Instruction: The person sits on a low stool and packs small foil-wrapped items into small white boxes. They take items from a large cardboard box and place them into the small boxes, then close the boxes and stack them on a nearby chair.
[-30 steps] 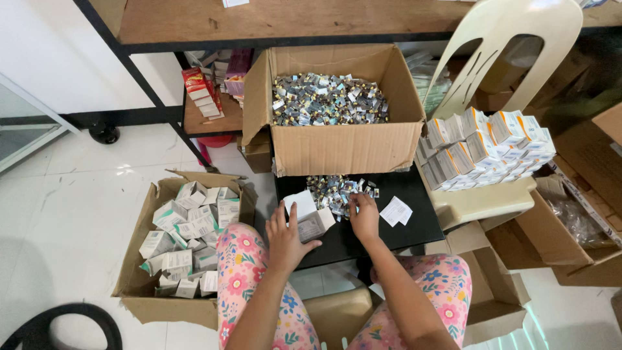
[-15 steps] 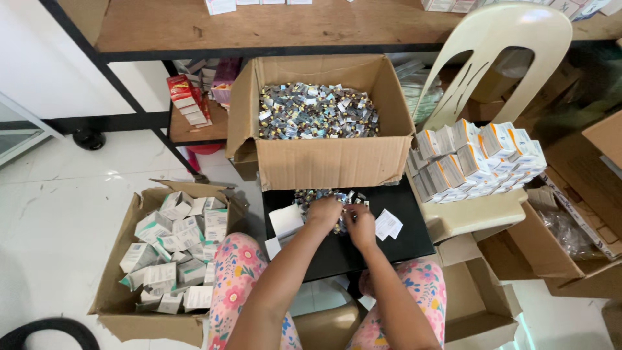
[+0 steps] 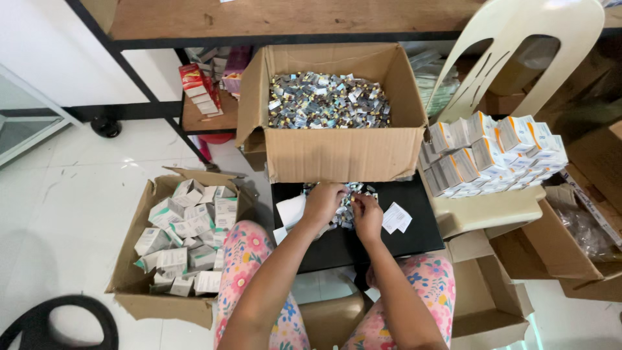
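Room: white tiled floor [image 3: 71,194], with a wooden shelf [image 3: 272,16] on a black frame running along the top of the view.
Work surface: a black board [image 3: 402,230] lay across the person's lap, between knees in flowered trousers.
Small pile: shiny little packets [image 3: 355,192] lay heaped at the far edge of the board, just under the big box.
Left hand: the left hand [image 3: 322,202] rested on the pile with fingers curled down into the packets; whether it gripped any could not be told.
Right hand: the right hand [image 3: 367,214] sat just beside the left, fingertips pinched narrow at the packets; what it held was too small to tell.
White carton: an opened white carton [image 3: 289,211] lay on the board, partly under the left wrist.
Paper slip: a folded white leaflet [image 3: 396,218] lay on the board right of the right hand.
Big box: a cardboard box [image 3: 337,155] full of the same packets stood beyond the board.
Left box: a floor box [image 3: 129,285] held flattened white cartons.
Chair: a cream plastic chair [image 3: 492,201] carried stacked, filled cartons [image 3: 492,155].
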